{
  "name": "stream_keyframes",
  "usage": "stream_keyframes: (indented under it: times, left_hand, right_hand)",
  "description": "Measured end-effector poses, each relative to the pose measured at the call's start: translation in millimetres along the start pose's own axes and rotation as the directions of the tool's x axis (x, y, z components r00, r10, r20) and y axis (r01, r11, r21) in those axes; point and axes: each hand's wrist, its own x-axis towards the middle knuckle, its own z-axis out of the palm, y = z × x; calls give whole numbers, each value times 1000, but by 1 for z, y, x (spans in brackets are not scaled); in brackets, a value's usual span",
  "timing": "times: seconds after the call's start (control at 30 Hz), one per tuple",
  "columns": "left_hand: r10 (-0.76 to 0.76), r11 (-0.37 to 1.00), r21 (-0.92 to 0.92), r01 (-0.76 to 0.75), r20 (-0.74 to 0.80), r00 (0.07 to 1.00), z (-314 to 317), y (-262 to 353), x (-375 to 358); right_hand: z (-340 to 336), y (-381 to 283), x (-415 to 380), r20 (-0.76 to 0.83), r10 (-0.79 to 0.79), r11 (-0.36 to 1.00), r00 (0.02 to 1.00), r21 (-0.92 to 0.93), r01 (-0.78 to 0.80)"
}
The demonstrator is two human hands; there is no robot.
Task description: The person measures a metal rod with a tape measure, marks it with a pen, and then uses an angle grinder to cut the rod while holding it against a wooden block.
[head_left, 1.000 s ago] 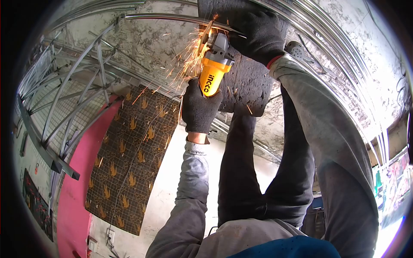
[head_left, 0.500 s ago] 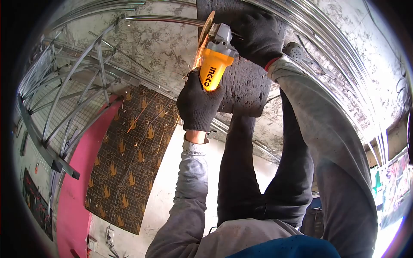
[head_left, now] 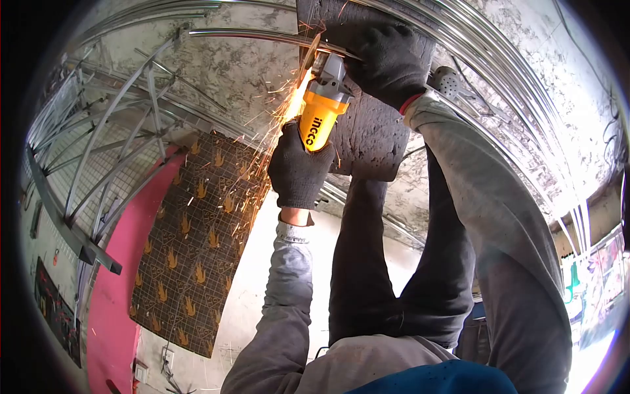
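**weldnoob:** Yellow plastic body, grey cast-metal head, thin flat disc on the end: that's the angle grinder [head_left: 319, 105]. Its disc edge sits right against a slim, shiny, curved metal rod [head_left: 249, 33], and orange sparks [head_left: 272, 125] spray off the contact point down toward the patterned sheet.

**rustbucket:** What are the hands doing?

**weldnoob:** Both in dark knit gloves, kind of nubbly fabric. The left hand [head_left: 298, 167] is wrapped tight round the yellow handle from below. The right hand [head_left: 387, 62] is closed over the rod just beside the disc, fingers curled round it, and it hides the far side of the grinder head. Sleeves are faded grey cloth, creased and dusty.

**rustbucket:** Anything around it?

**weldnoob:** A dark, rough, blocky pad [head_left: 371, 138] lies right behind the grinder, pitted surface, rounded corners. The floor [head_left: 223, 72] is mottled grey concrete, scuffed and stained. On the left is a welded frame [head_left: 98, 171] of thin grey bars, curved like ribs. Beside it lies a dark brown sheet [head_left: 197, 243] with repeating gold flame-like shapes under a wire grid, next to a flat pink panel [head_left: 111, 308]. A bundle of bright parallel rods [head_left: 499, 72] arcs past on the right.
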Motion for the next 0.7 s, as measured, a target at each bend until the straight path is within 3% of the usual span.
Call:
stream_keyframes:
  times: [0.07,0.13,0.23,0.33,0.7]
  left_hand:
    - [10,1000,5,-10,2,1000,-1,0,0]
    - [1,1000,-16,-1,10,1000,-2,1,0]
    - [-20,1000,-1,20,37,999,0,0,3]
    - [40,998,-44,-41,-15,999,2,-1,3]
    - [14,999,-34,-14,5,1000,0,-1,2]
  right_hand:
    - [2,1,0,-3,-8,1000,1000,0,8]
    - [3,1,1,118,39,999,992,-30,-36]
    - [1,-1,0,11,-6,1000,1000,14,6]
    - [4,-2,-1,18,27,1000,999,7,-27]
    - [9,2,-7,67,36,999,997,-20,-35]
